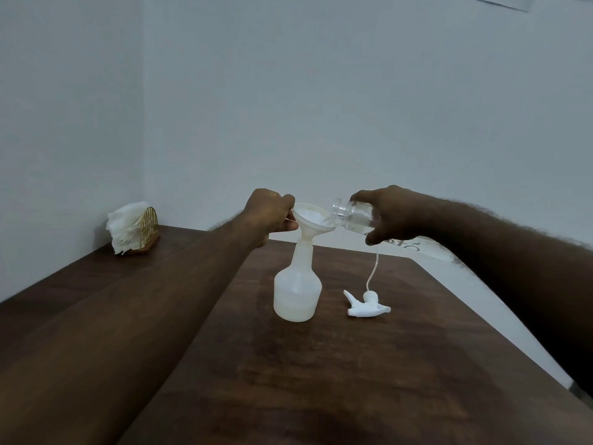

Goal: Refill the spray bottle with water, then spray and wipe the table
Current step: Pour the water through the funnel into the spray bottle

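In the head view, a dark brown desk (321,364) is set into the corner of two plain pale walls. A gold wire holder (150,223) stuffed with crumpled white napkins (123,231) is seen at the far left edge, well apart from the work. The detached trigger sprayer (367,306) is laid on its side just to the right of the spray bottle (297,293), its thin dip tube (373,268) curving away toward the far edge. Much of the near desk is covered by the two forearms. The surface beyond the far right edge is partly hidden by the right arm, and the dark print on it cannot be read.

The desk is wood-grained and matt. The spray bottle is of translucent white plastic, round and broad at the base with a narrow tapering neck, and is stood upright near the middle of the desk. A white plastic funnel (313,220) is seated in its neck. A small clear bottle (351,215) with a threaded mouth is tipped almost level, its mouth over the funnel's right rim.

The funnel's left rim is pinched by the left hand (268,210), fingers curled. The clear bottle is gripped round its body by the right hand (388,213), thumb beneath.
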Demonstrator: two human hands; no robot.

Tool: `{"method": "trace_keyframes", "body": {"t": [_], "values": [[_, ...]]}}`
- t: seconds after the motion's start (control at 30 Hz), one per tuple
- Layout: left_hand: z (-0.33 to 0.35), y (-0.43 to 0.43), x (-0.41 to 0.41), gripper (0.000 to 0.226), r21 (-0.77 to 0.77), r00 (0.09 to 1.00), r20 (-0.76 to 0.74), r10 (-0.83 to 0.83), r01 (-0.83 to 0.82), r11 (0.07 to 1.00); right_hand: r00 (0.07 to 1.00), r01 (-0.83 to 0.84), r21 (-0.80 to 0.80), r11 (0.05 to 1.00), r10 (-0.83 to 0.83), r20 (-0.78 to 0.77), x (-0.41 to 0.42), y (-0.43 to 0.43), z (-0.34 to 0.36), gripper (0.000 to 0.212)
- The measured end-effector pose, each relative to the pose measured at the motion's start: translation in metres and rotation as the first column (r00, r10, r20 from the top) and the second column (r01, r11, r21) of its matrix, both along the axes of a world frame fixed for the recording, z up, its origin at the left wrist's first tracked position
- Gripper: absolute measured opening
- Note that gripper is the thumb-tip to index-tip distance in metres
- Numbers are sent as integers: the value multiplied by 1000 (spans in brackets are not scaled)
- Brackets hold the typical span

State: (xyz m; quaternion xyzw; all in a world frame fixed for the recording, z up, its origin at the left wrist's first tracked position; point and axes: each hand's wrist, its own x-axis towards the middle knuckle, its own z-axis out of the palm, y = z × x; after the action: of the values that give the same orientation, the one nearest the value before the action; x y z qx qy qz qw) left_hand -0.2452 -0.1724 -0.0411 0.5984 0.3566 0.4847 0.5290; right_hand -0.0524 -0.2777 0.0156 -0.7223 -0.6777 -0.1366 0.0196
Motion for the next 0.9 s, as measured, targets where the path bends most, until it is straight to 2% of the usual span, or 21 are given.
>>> {"method": "trace_keyframes", "body": {"t": [0.9], "values": [[0,1,6,19,13,1000,18,6,-7,1000,1000,4,3,1000,-4,-2,2,-6,0,84]]}}
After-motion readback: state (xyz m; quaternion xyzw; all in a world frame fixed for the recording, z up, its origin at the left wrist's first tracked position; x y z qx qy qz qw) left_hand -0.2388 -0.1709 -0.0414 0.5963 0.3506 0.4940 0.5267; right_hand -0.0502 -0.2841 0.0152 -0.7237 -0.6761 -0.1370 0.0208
